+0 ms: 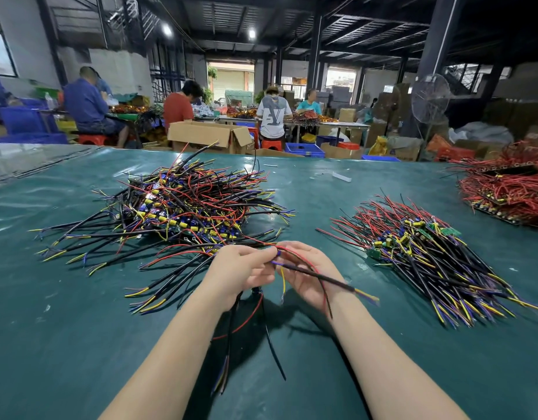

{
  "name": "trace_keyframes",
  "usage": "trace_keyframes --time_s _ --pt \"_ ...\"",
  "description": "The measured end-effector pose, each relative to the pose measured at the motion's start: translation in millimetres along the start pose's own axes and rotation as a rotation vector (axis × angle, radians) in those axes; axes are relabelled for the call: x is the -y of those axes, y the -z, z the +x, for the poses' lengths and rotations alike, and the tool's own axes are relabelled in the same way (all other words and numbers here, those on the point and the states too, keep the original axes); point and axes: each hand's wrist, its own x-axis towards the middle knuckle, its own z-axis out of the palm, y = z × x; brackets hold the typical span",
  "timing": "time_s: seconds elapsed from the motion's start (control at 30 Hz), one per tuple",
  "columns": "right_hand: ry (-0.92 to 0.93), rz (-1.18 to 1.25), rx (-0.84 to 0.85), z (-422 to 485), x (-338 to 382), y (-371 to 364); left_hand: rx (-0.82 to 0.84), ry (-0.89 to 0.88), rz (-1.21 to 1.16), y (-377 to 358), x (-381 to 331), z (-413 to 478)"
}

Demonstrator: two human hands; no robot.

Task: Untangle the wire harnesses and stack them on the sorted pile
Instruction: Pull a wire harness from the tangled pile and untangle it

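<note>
Head view: you look down at both hands meeting at 6 o'clock on the green table mat point(79, 328)
Left hand point(240, 268): your fingers are curled and pinch the held harness point(319, 277) near its blue end, and more black and red leads hang below your wrist toward 6 o'clock
Right hand point(313, 283): your palm is turned up and inward, your fingertips close on the same harness at the red lead, and the black sheath lies across your palm
Long axis: the black sheath runs from the pinch toward 4 o'clock, with its yellow and blue tips just past your right wrist
Tether: red leads run from the pinch toward 10 o'clock into the tangled pile point(198, 204), so the harness looks not yet free
Sorted pile point(419, 256): it lies at 2 o'clock from your grip, near but apart, its wires combed roughly 10-to-4, close to the line of your sheath
Nearer hand: the right, so the carry should need little turning
Risk: a pull toward 2 o'clock may drag neighbours off the tangled pile
Surface: the mat is smooth and glossy with a few small scraps, so wires should slide easily
Room: a red wire heap point(510, 192) sits at the far right edge, and a cardboard box point(207, 134), a standing fan point(429, 98) and seated workers point(86, 104) are beyond 12 o'clock
</note>
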Motion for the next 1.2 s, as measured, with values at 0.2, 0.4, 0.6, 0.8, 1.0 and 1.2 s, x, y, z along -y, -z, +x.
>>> trace_keyframes --time_s 0.2,0.4,0.6,0.8,1.0,1.2 --pt "0.185 -0.075 0.043 -2.1 -3.5 -10.4 0.019 0.002 -0.065 -0.4 3.3 1.1" --pt "0.162 -0.106 -0.085 0.7 -2.3 -11.1 0.094 -0.035 0.012 -2.7 6.9 0.1" --pt "0.179 -0.206 -0.156 1.9 -2.4 -14.0 0.140 -0.039 0.115 -3.4 6.8 -0.4" --pt "0.147 -0.283 -0.187 -0.2 -1.7 -13.0 0.307 0.064 0.028 11.5 7.6 0.1" --pt "0.218 -0.426 -0.256 0.1 -6.0 -21.7 0.243 0.128 -0.054 8.6 8.3 5.4" --pt "0.182 -0.451 -0.220 -4.0 -13.0 -27.2 0.006 0.015 0.149 4.3 14.3 8.5"
